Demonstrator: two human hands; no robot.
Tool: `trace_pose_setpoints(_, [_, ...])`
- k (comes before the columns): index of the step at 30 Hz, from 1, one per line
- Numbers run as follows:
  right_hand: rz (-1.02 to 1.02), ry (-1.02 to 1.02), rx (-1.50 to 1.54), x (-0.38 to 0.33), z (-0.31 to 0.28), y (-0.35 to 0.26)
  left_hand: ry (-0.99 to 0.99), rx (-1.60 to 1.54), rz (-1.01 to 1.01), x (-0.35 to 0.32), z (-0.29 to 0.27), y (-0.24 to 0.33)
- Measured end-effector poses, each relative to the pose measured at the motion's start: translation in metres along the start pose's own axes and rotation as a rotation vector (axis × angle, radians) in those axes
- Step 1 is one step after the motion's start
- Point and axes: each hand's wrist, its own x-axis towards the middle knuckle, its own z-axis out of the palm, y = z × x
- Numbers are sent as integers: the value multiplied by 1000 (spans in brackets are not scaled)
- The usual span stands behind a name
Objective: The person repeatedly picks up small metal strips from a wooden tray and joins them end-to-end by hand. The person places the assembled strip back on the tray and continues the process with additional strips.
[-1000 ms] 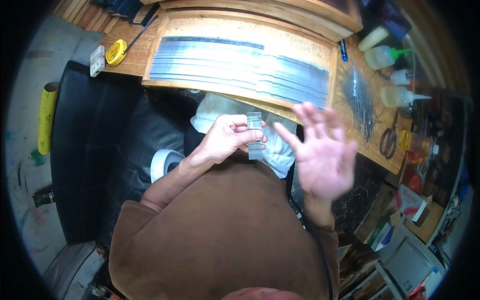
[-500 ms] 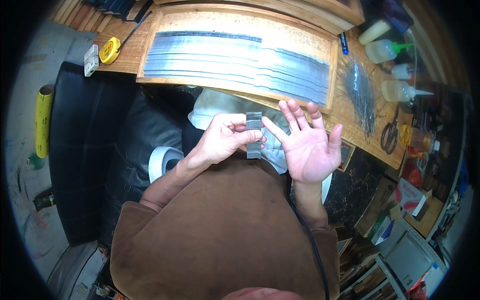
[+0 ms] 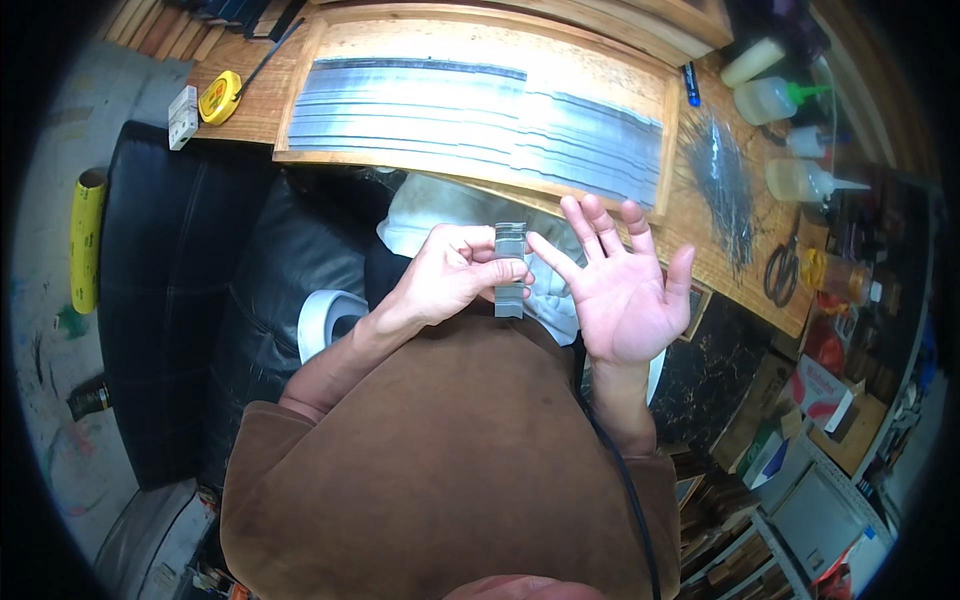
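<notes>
Between the thumb and fingers of my left hand (image 3: 440, 275) is a small bundle of grey strips (image 3: 510, 240), held upright in front of my chest. My right hand (image 3: 630, 290) is palm up beside it, fingers spread, with nothing in the palm. Its little finger reaches toward the bundle's upper right edge; whether it touches I cannot tell. Beyond both hands, a shallow wooden tray (image 3: 400, 160) holds rows of thin grey strips (image 3: 410, 105) in two blocks, the right one set lower. Bright light washes out part of them.
A yellow tape measure (image 3: 220, 98) lies at the table's left end. On the right are a pile of thin dark wires (image 3: 722, 190), black scissors (image 3: 782, 272), a blue marker (image 3: 691, 85) and squeeze bottles (image 3: 768, 101). A black sofa (image 3: 160, 300) stands at left.
My right hand has shifted very slightly up and to the right, still spread. The left hand keeps its grip on the bundle, almost unmoved.
</notes>
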Motion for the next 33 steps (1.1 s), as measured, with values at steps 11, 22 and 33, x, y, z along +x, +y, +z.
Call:
trace_pose_setpoints(11, [25,3,-41,4,-1,1,-82,1,15,1,3,3])
trace_pose_setpoints(22, [29,42,-30,3,1,2,-81,-32,-23,1,6,8])
trace_pose_setpoints(33, [-198,-41,-1286,-10,-19,-2,-38,-266,-107,13,-14,-21])
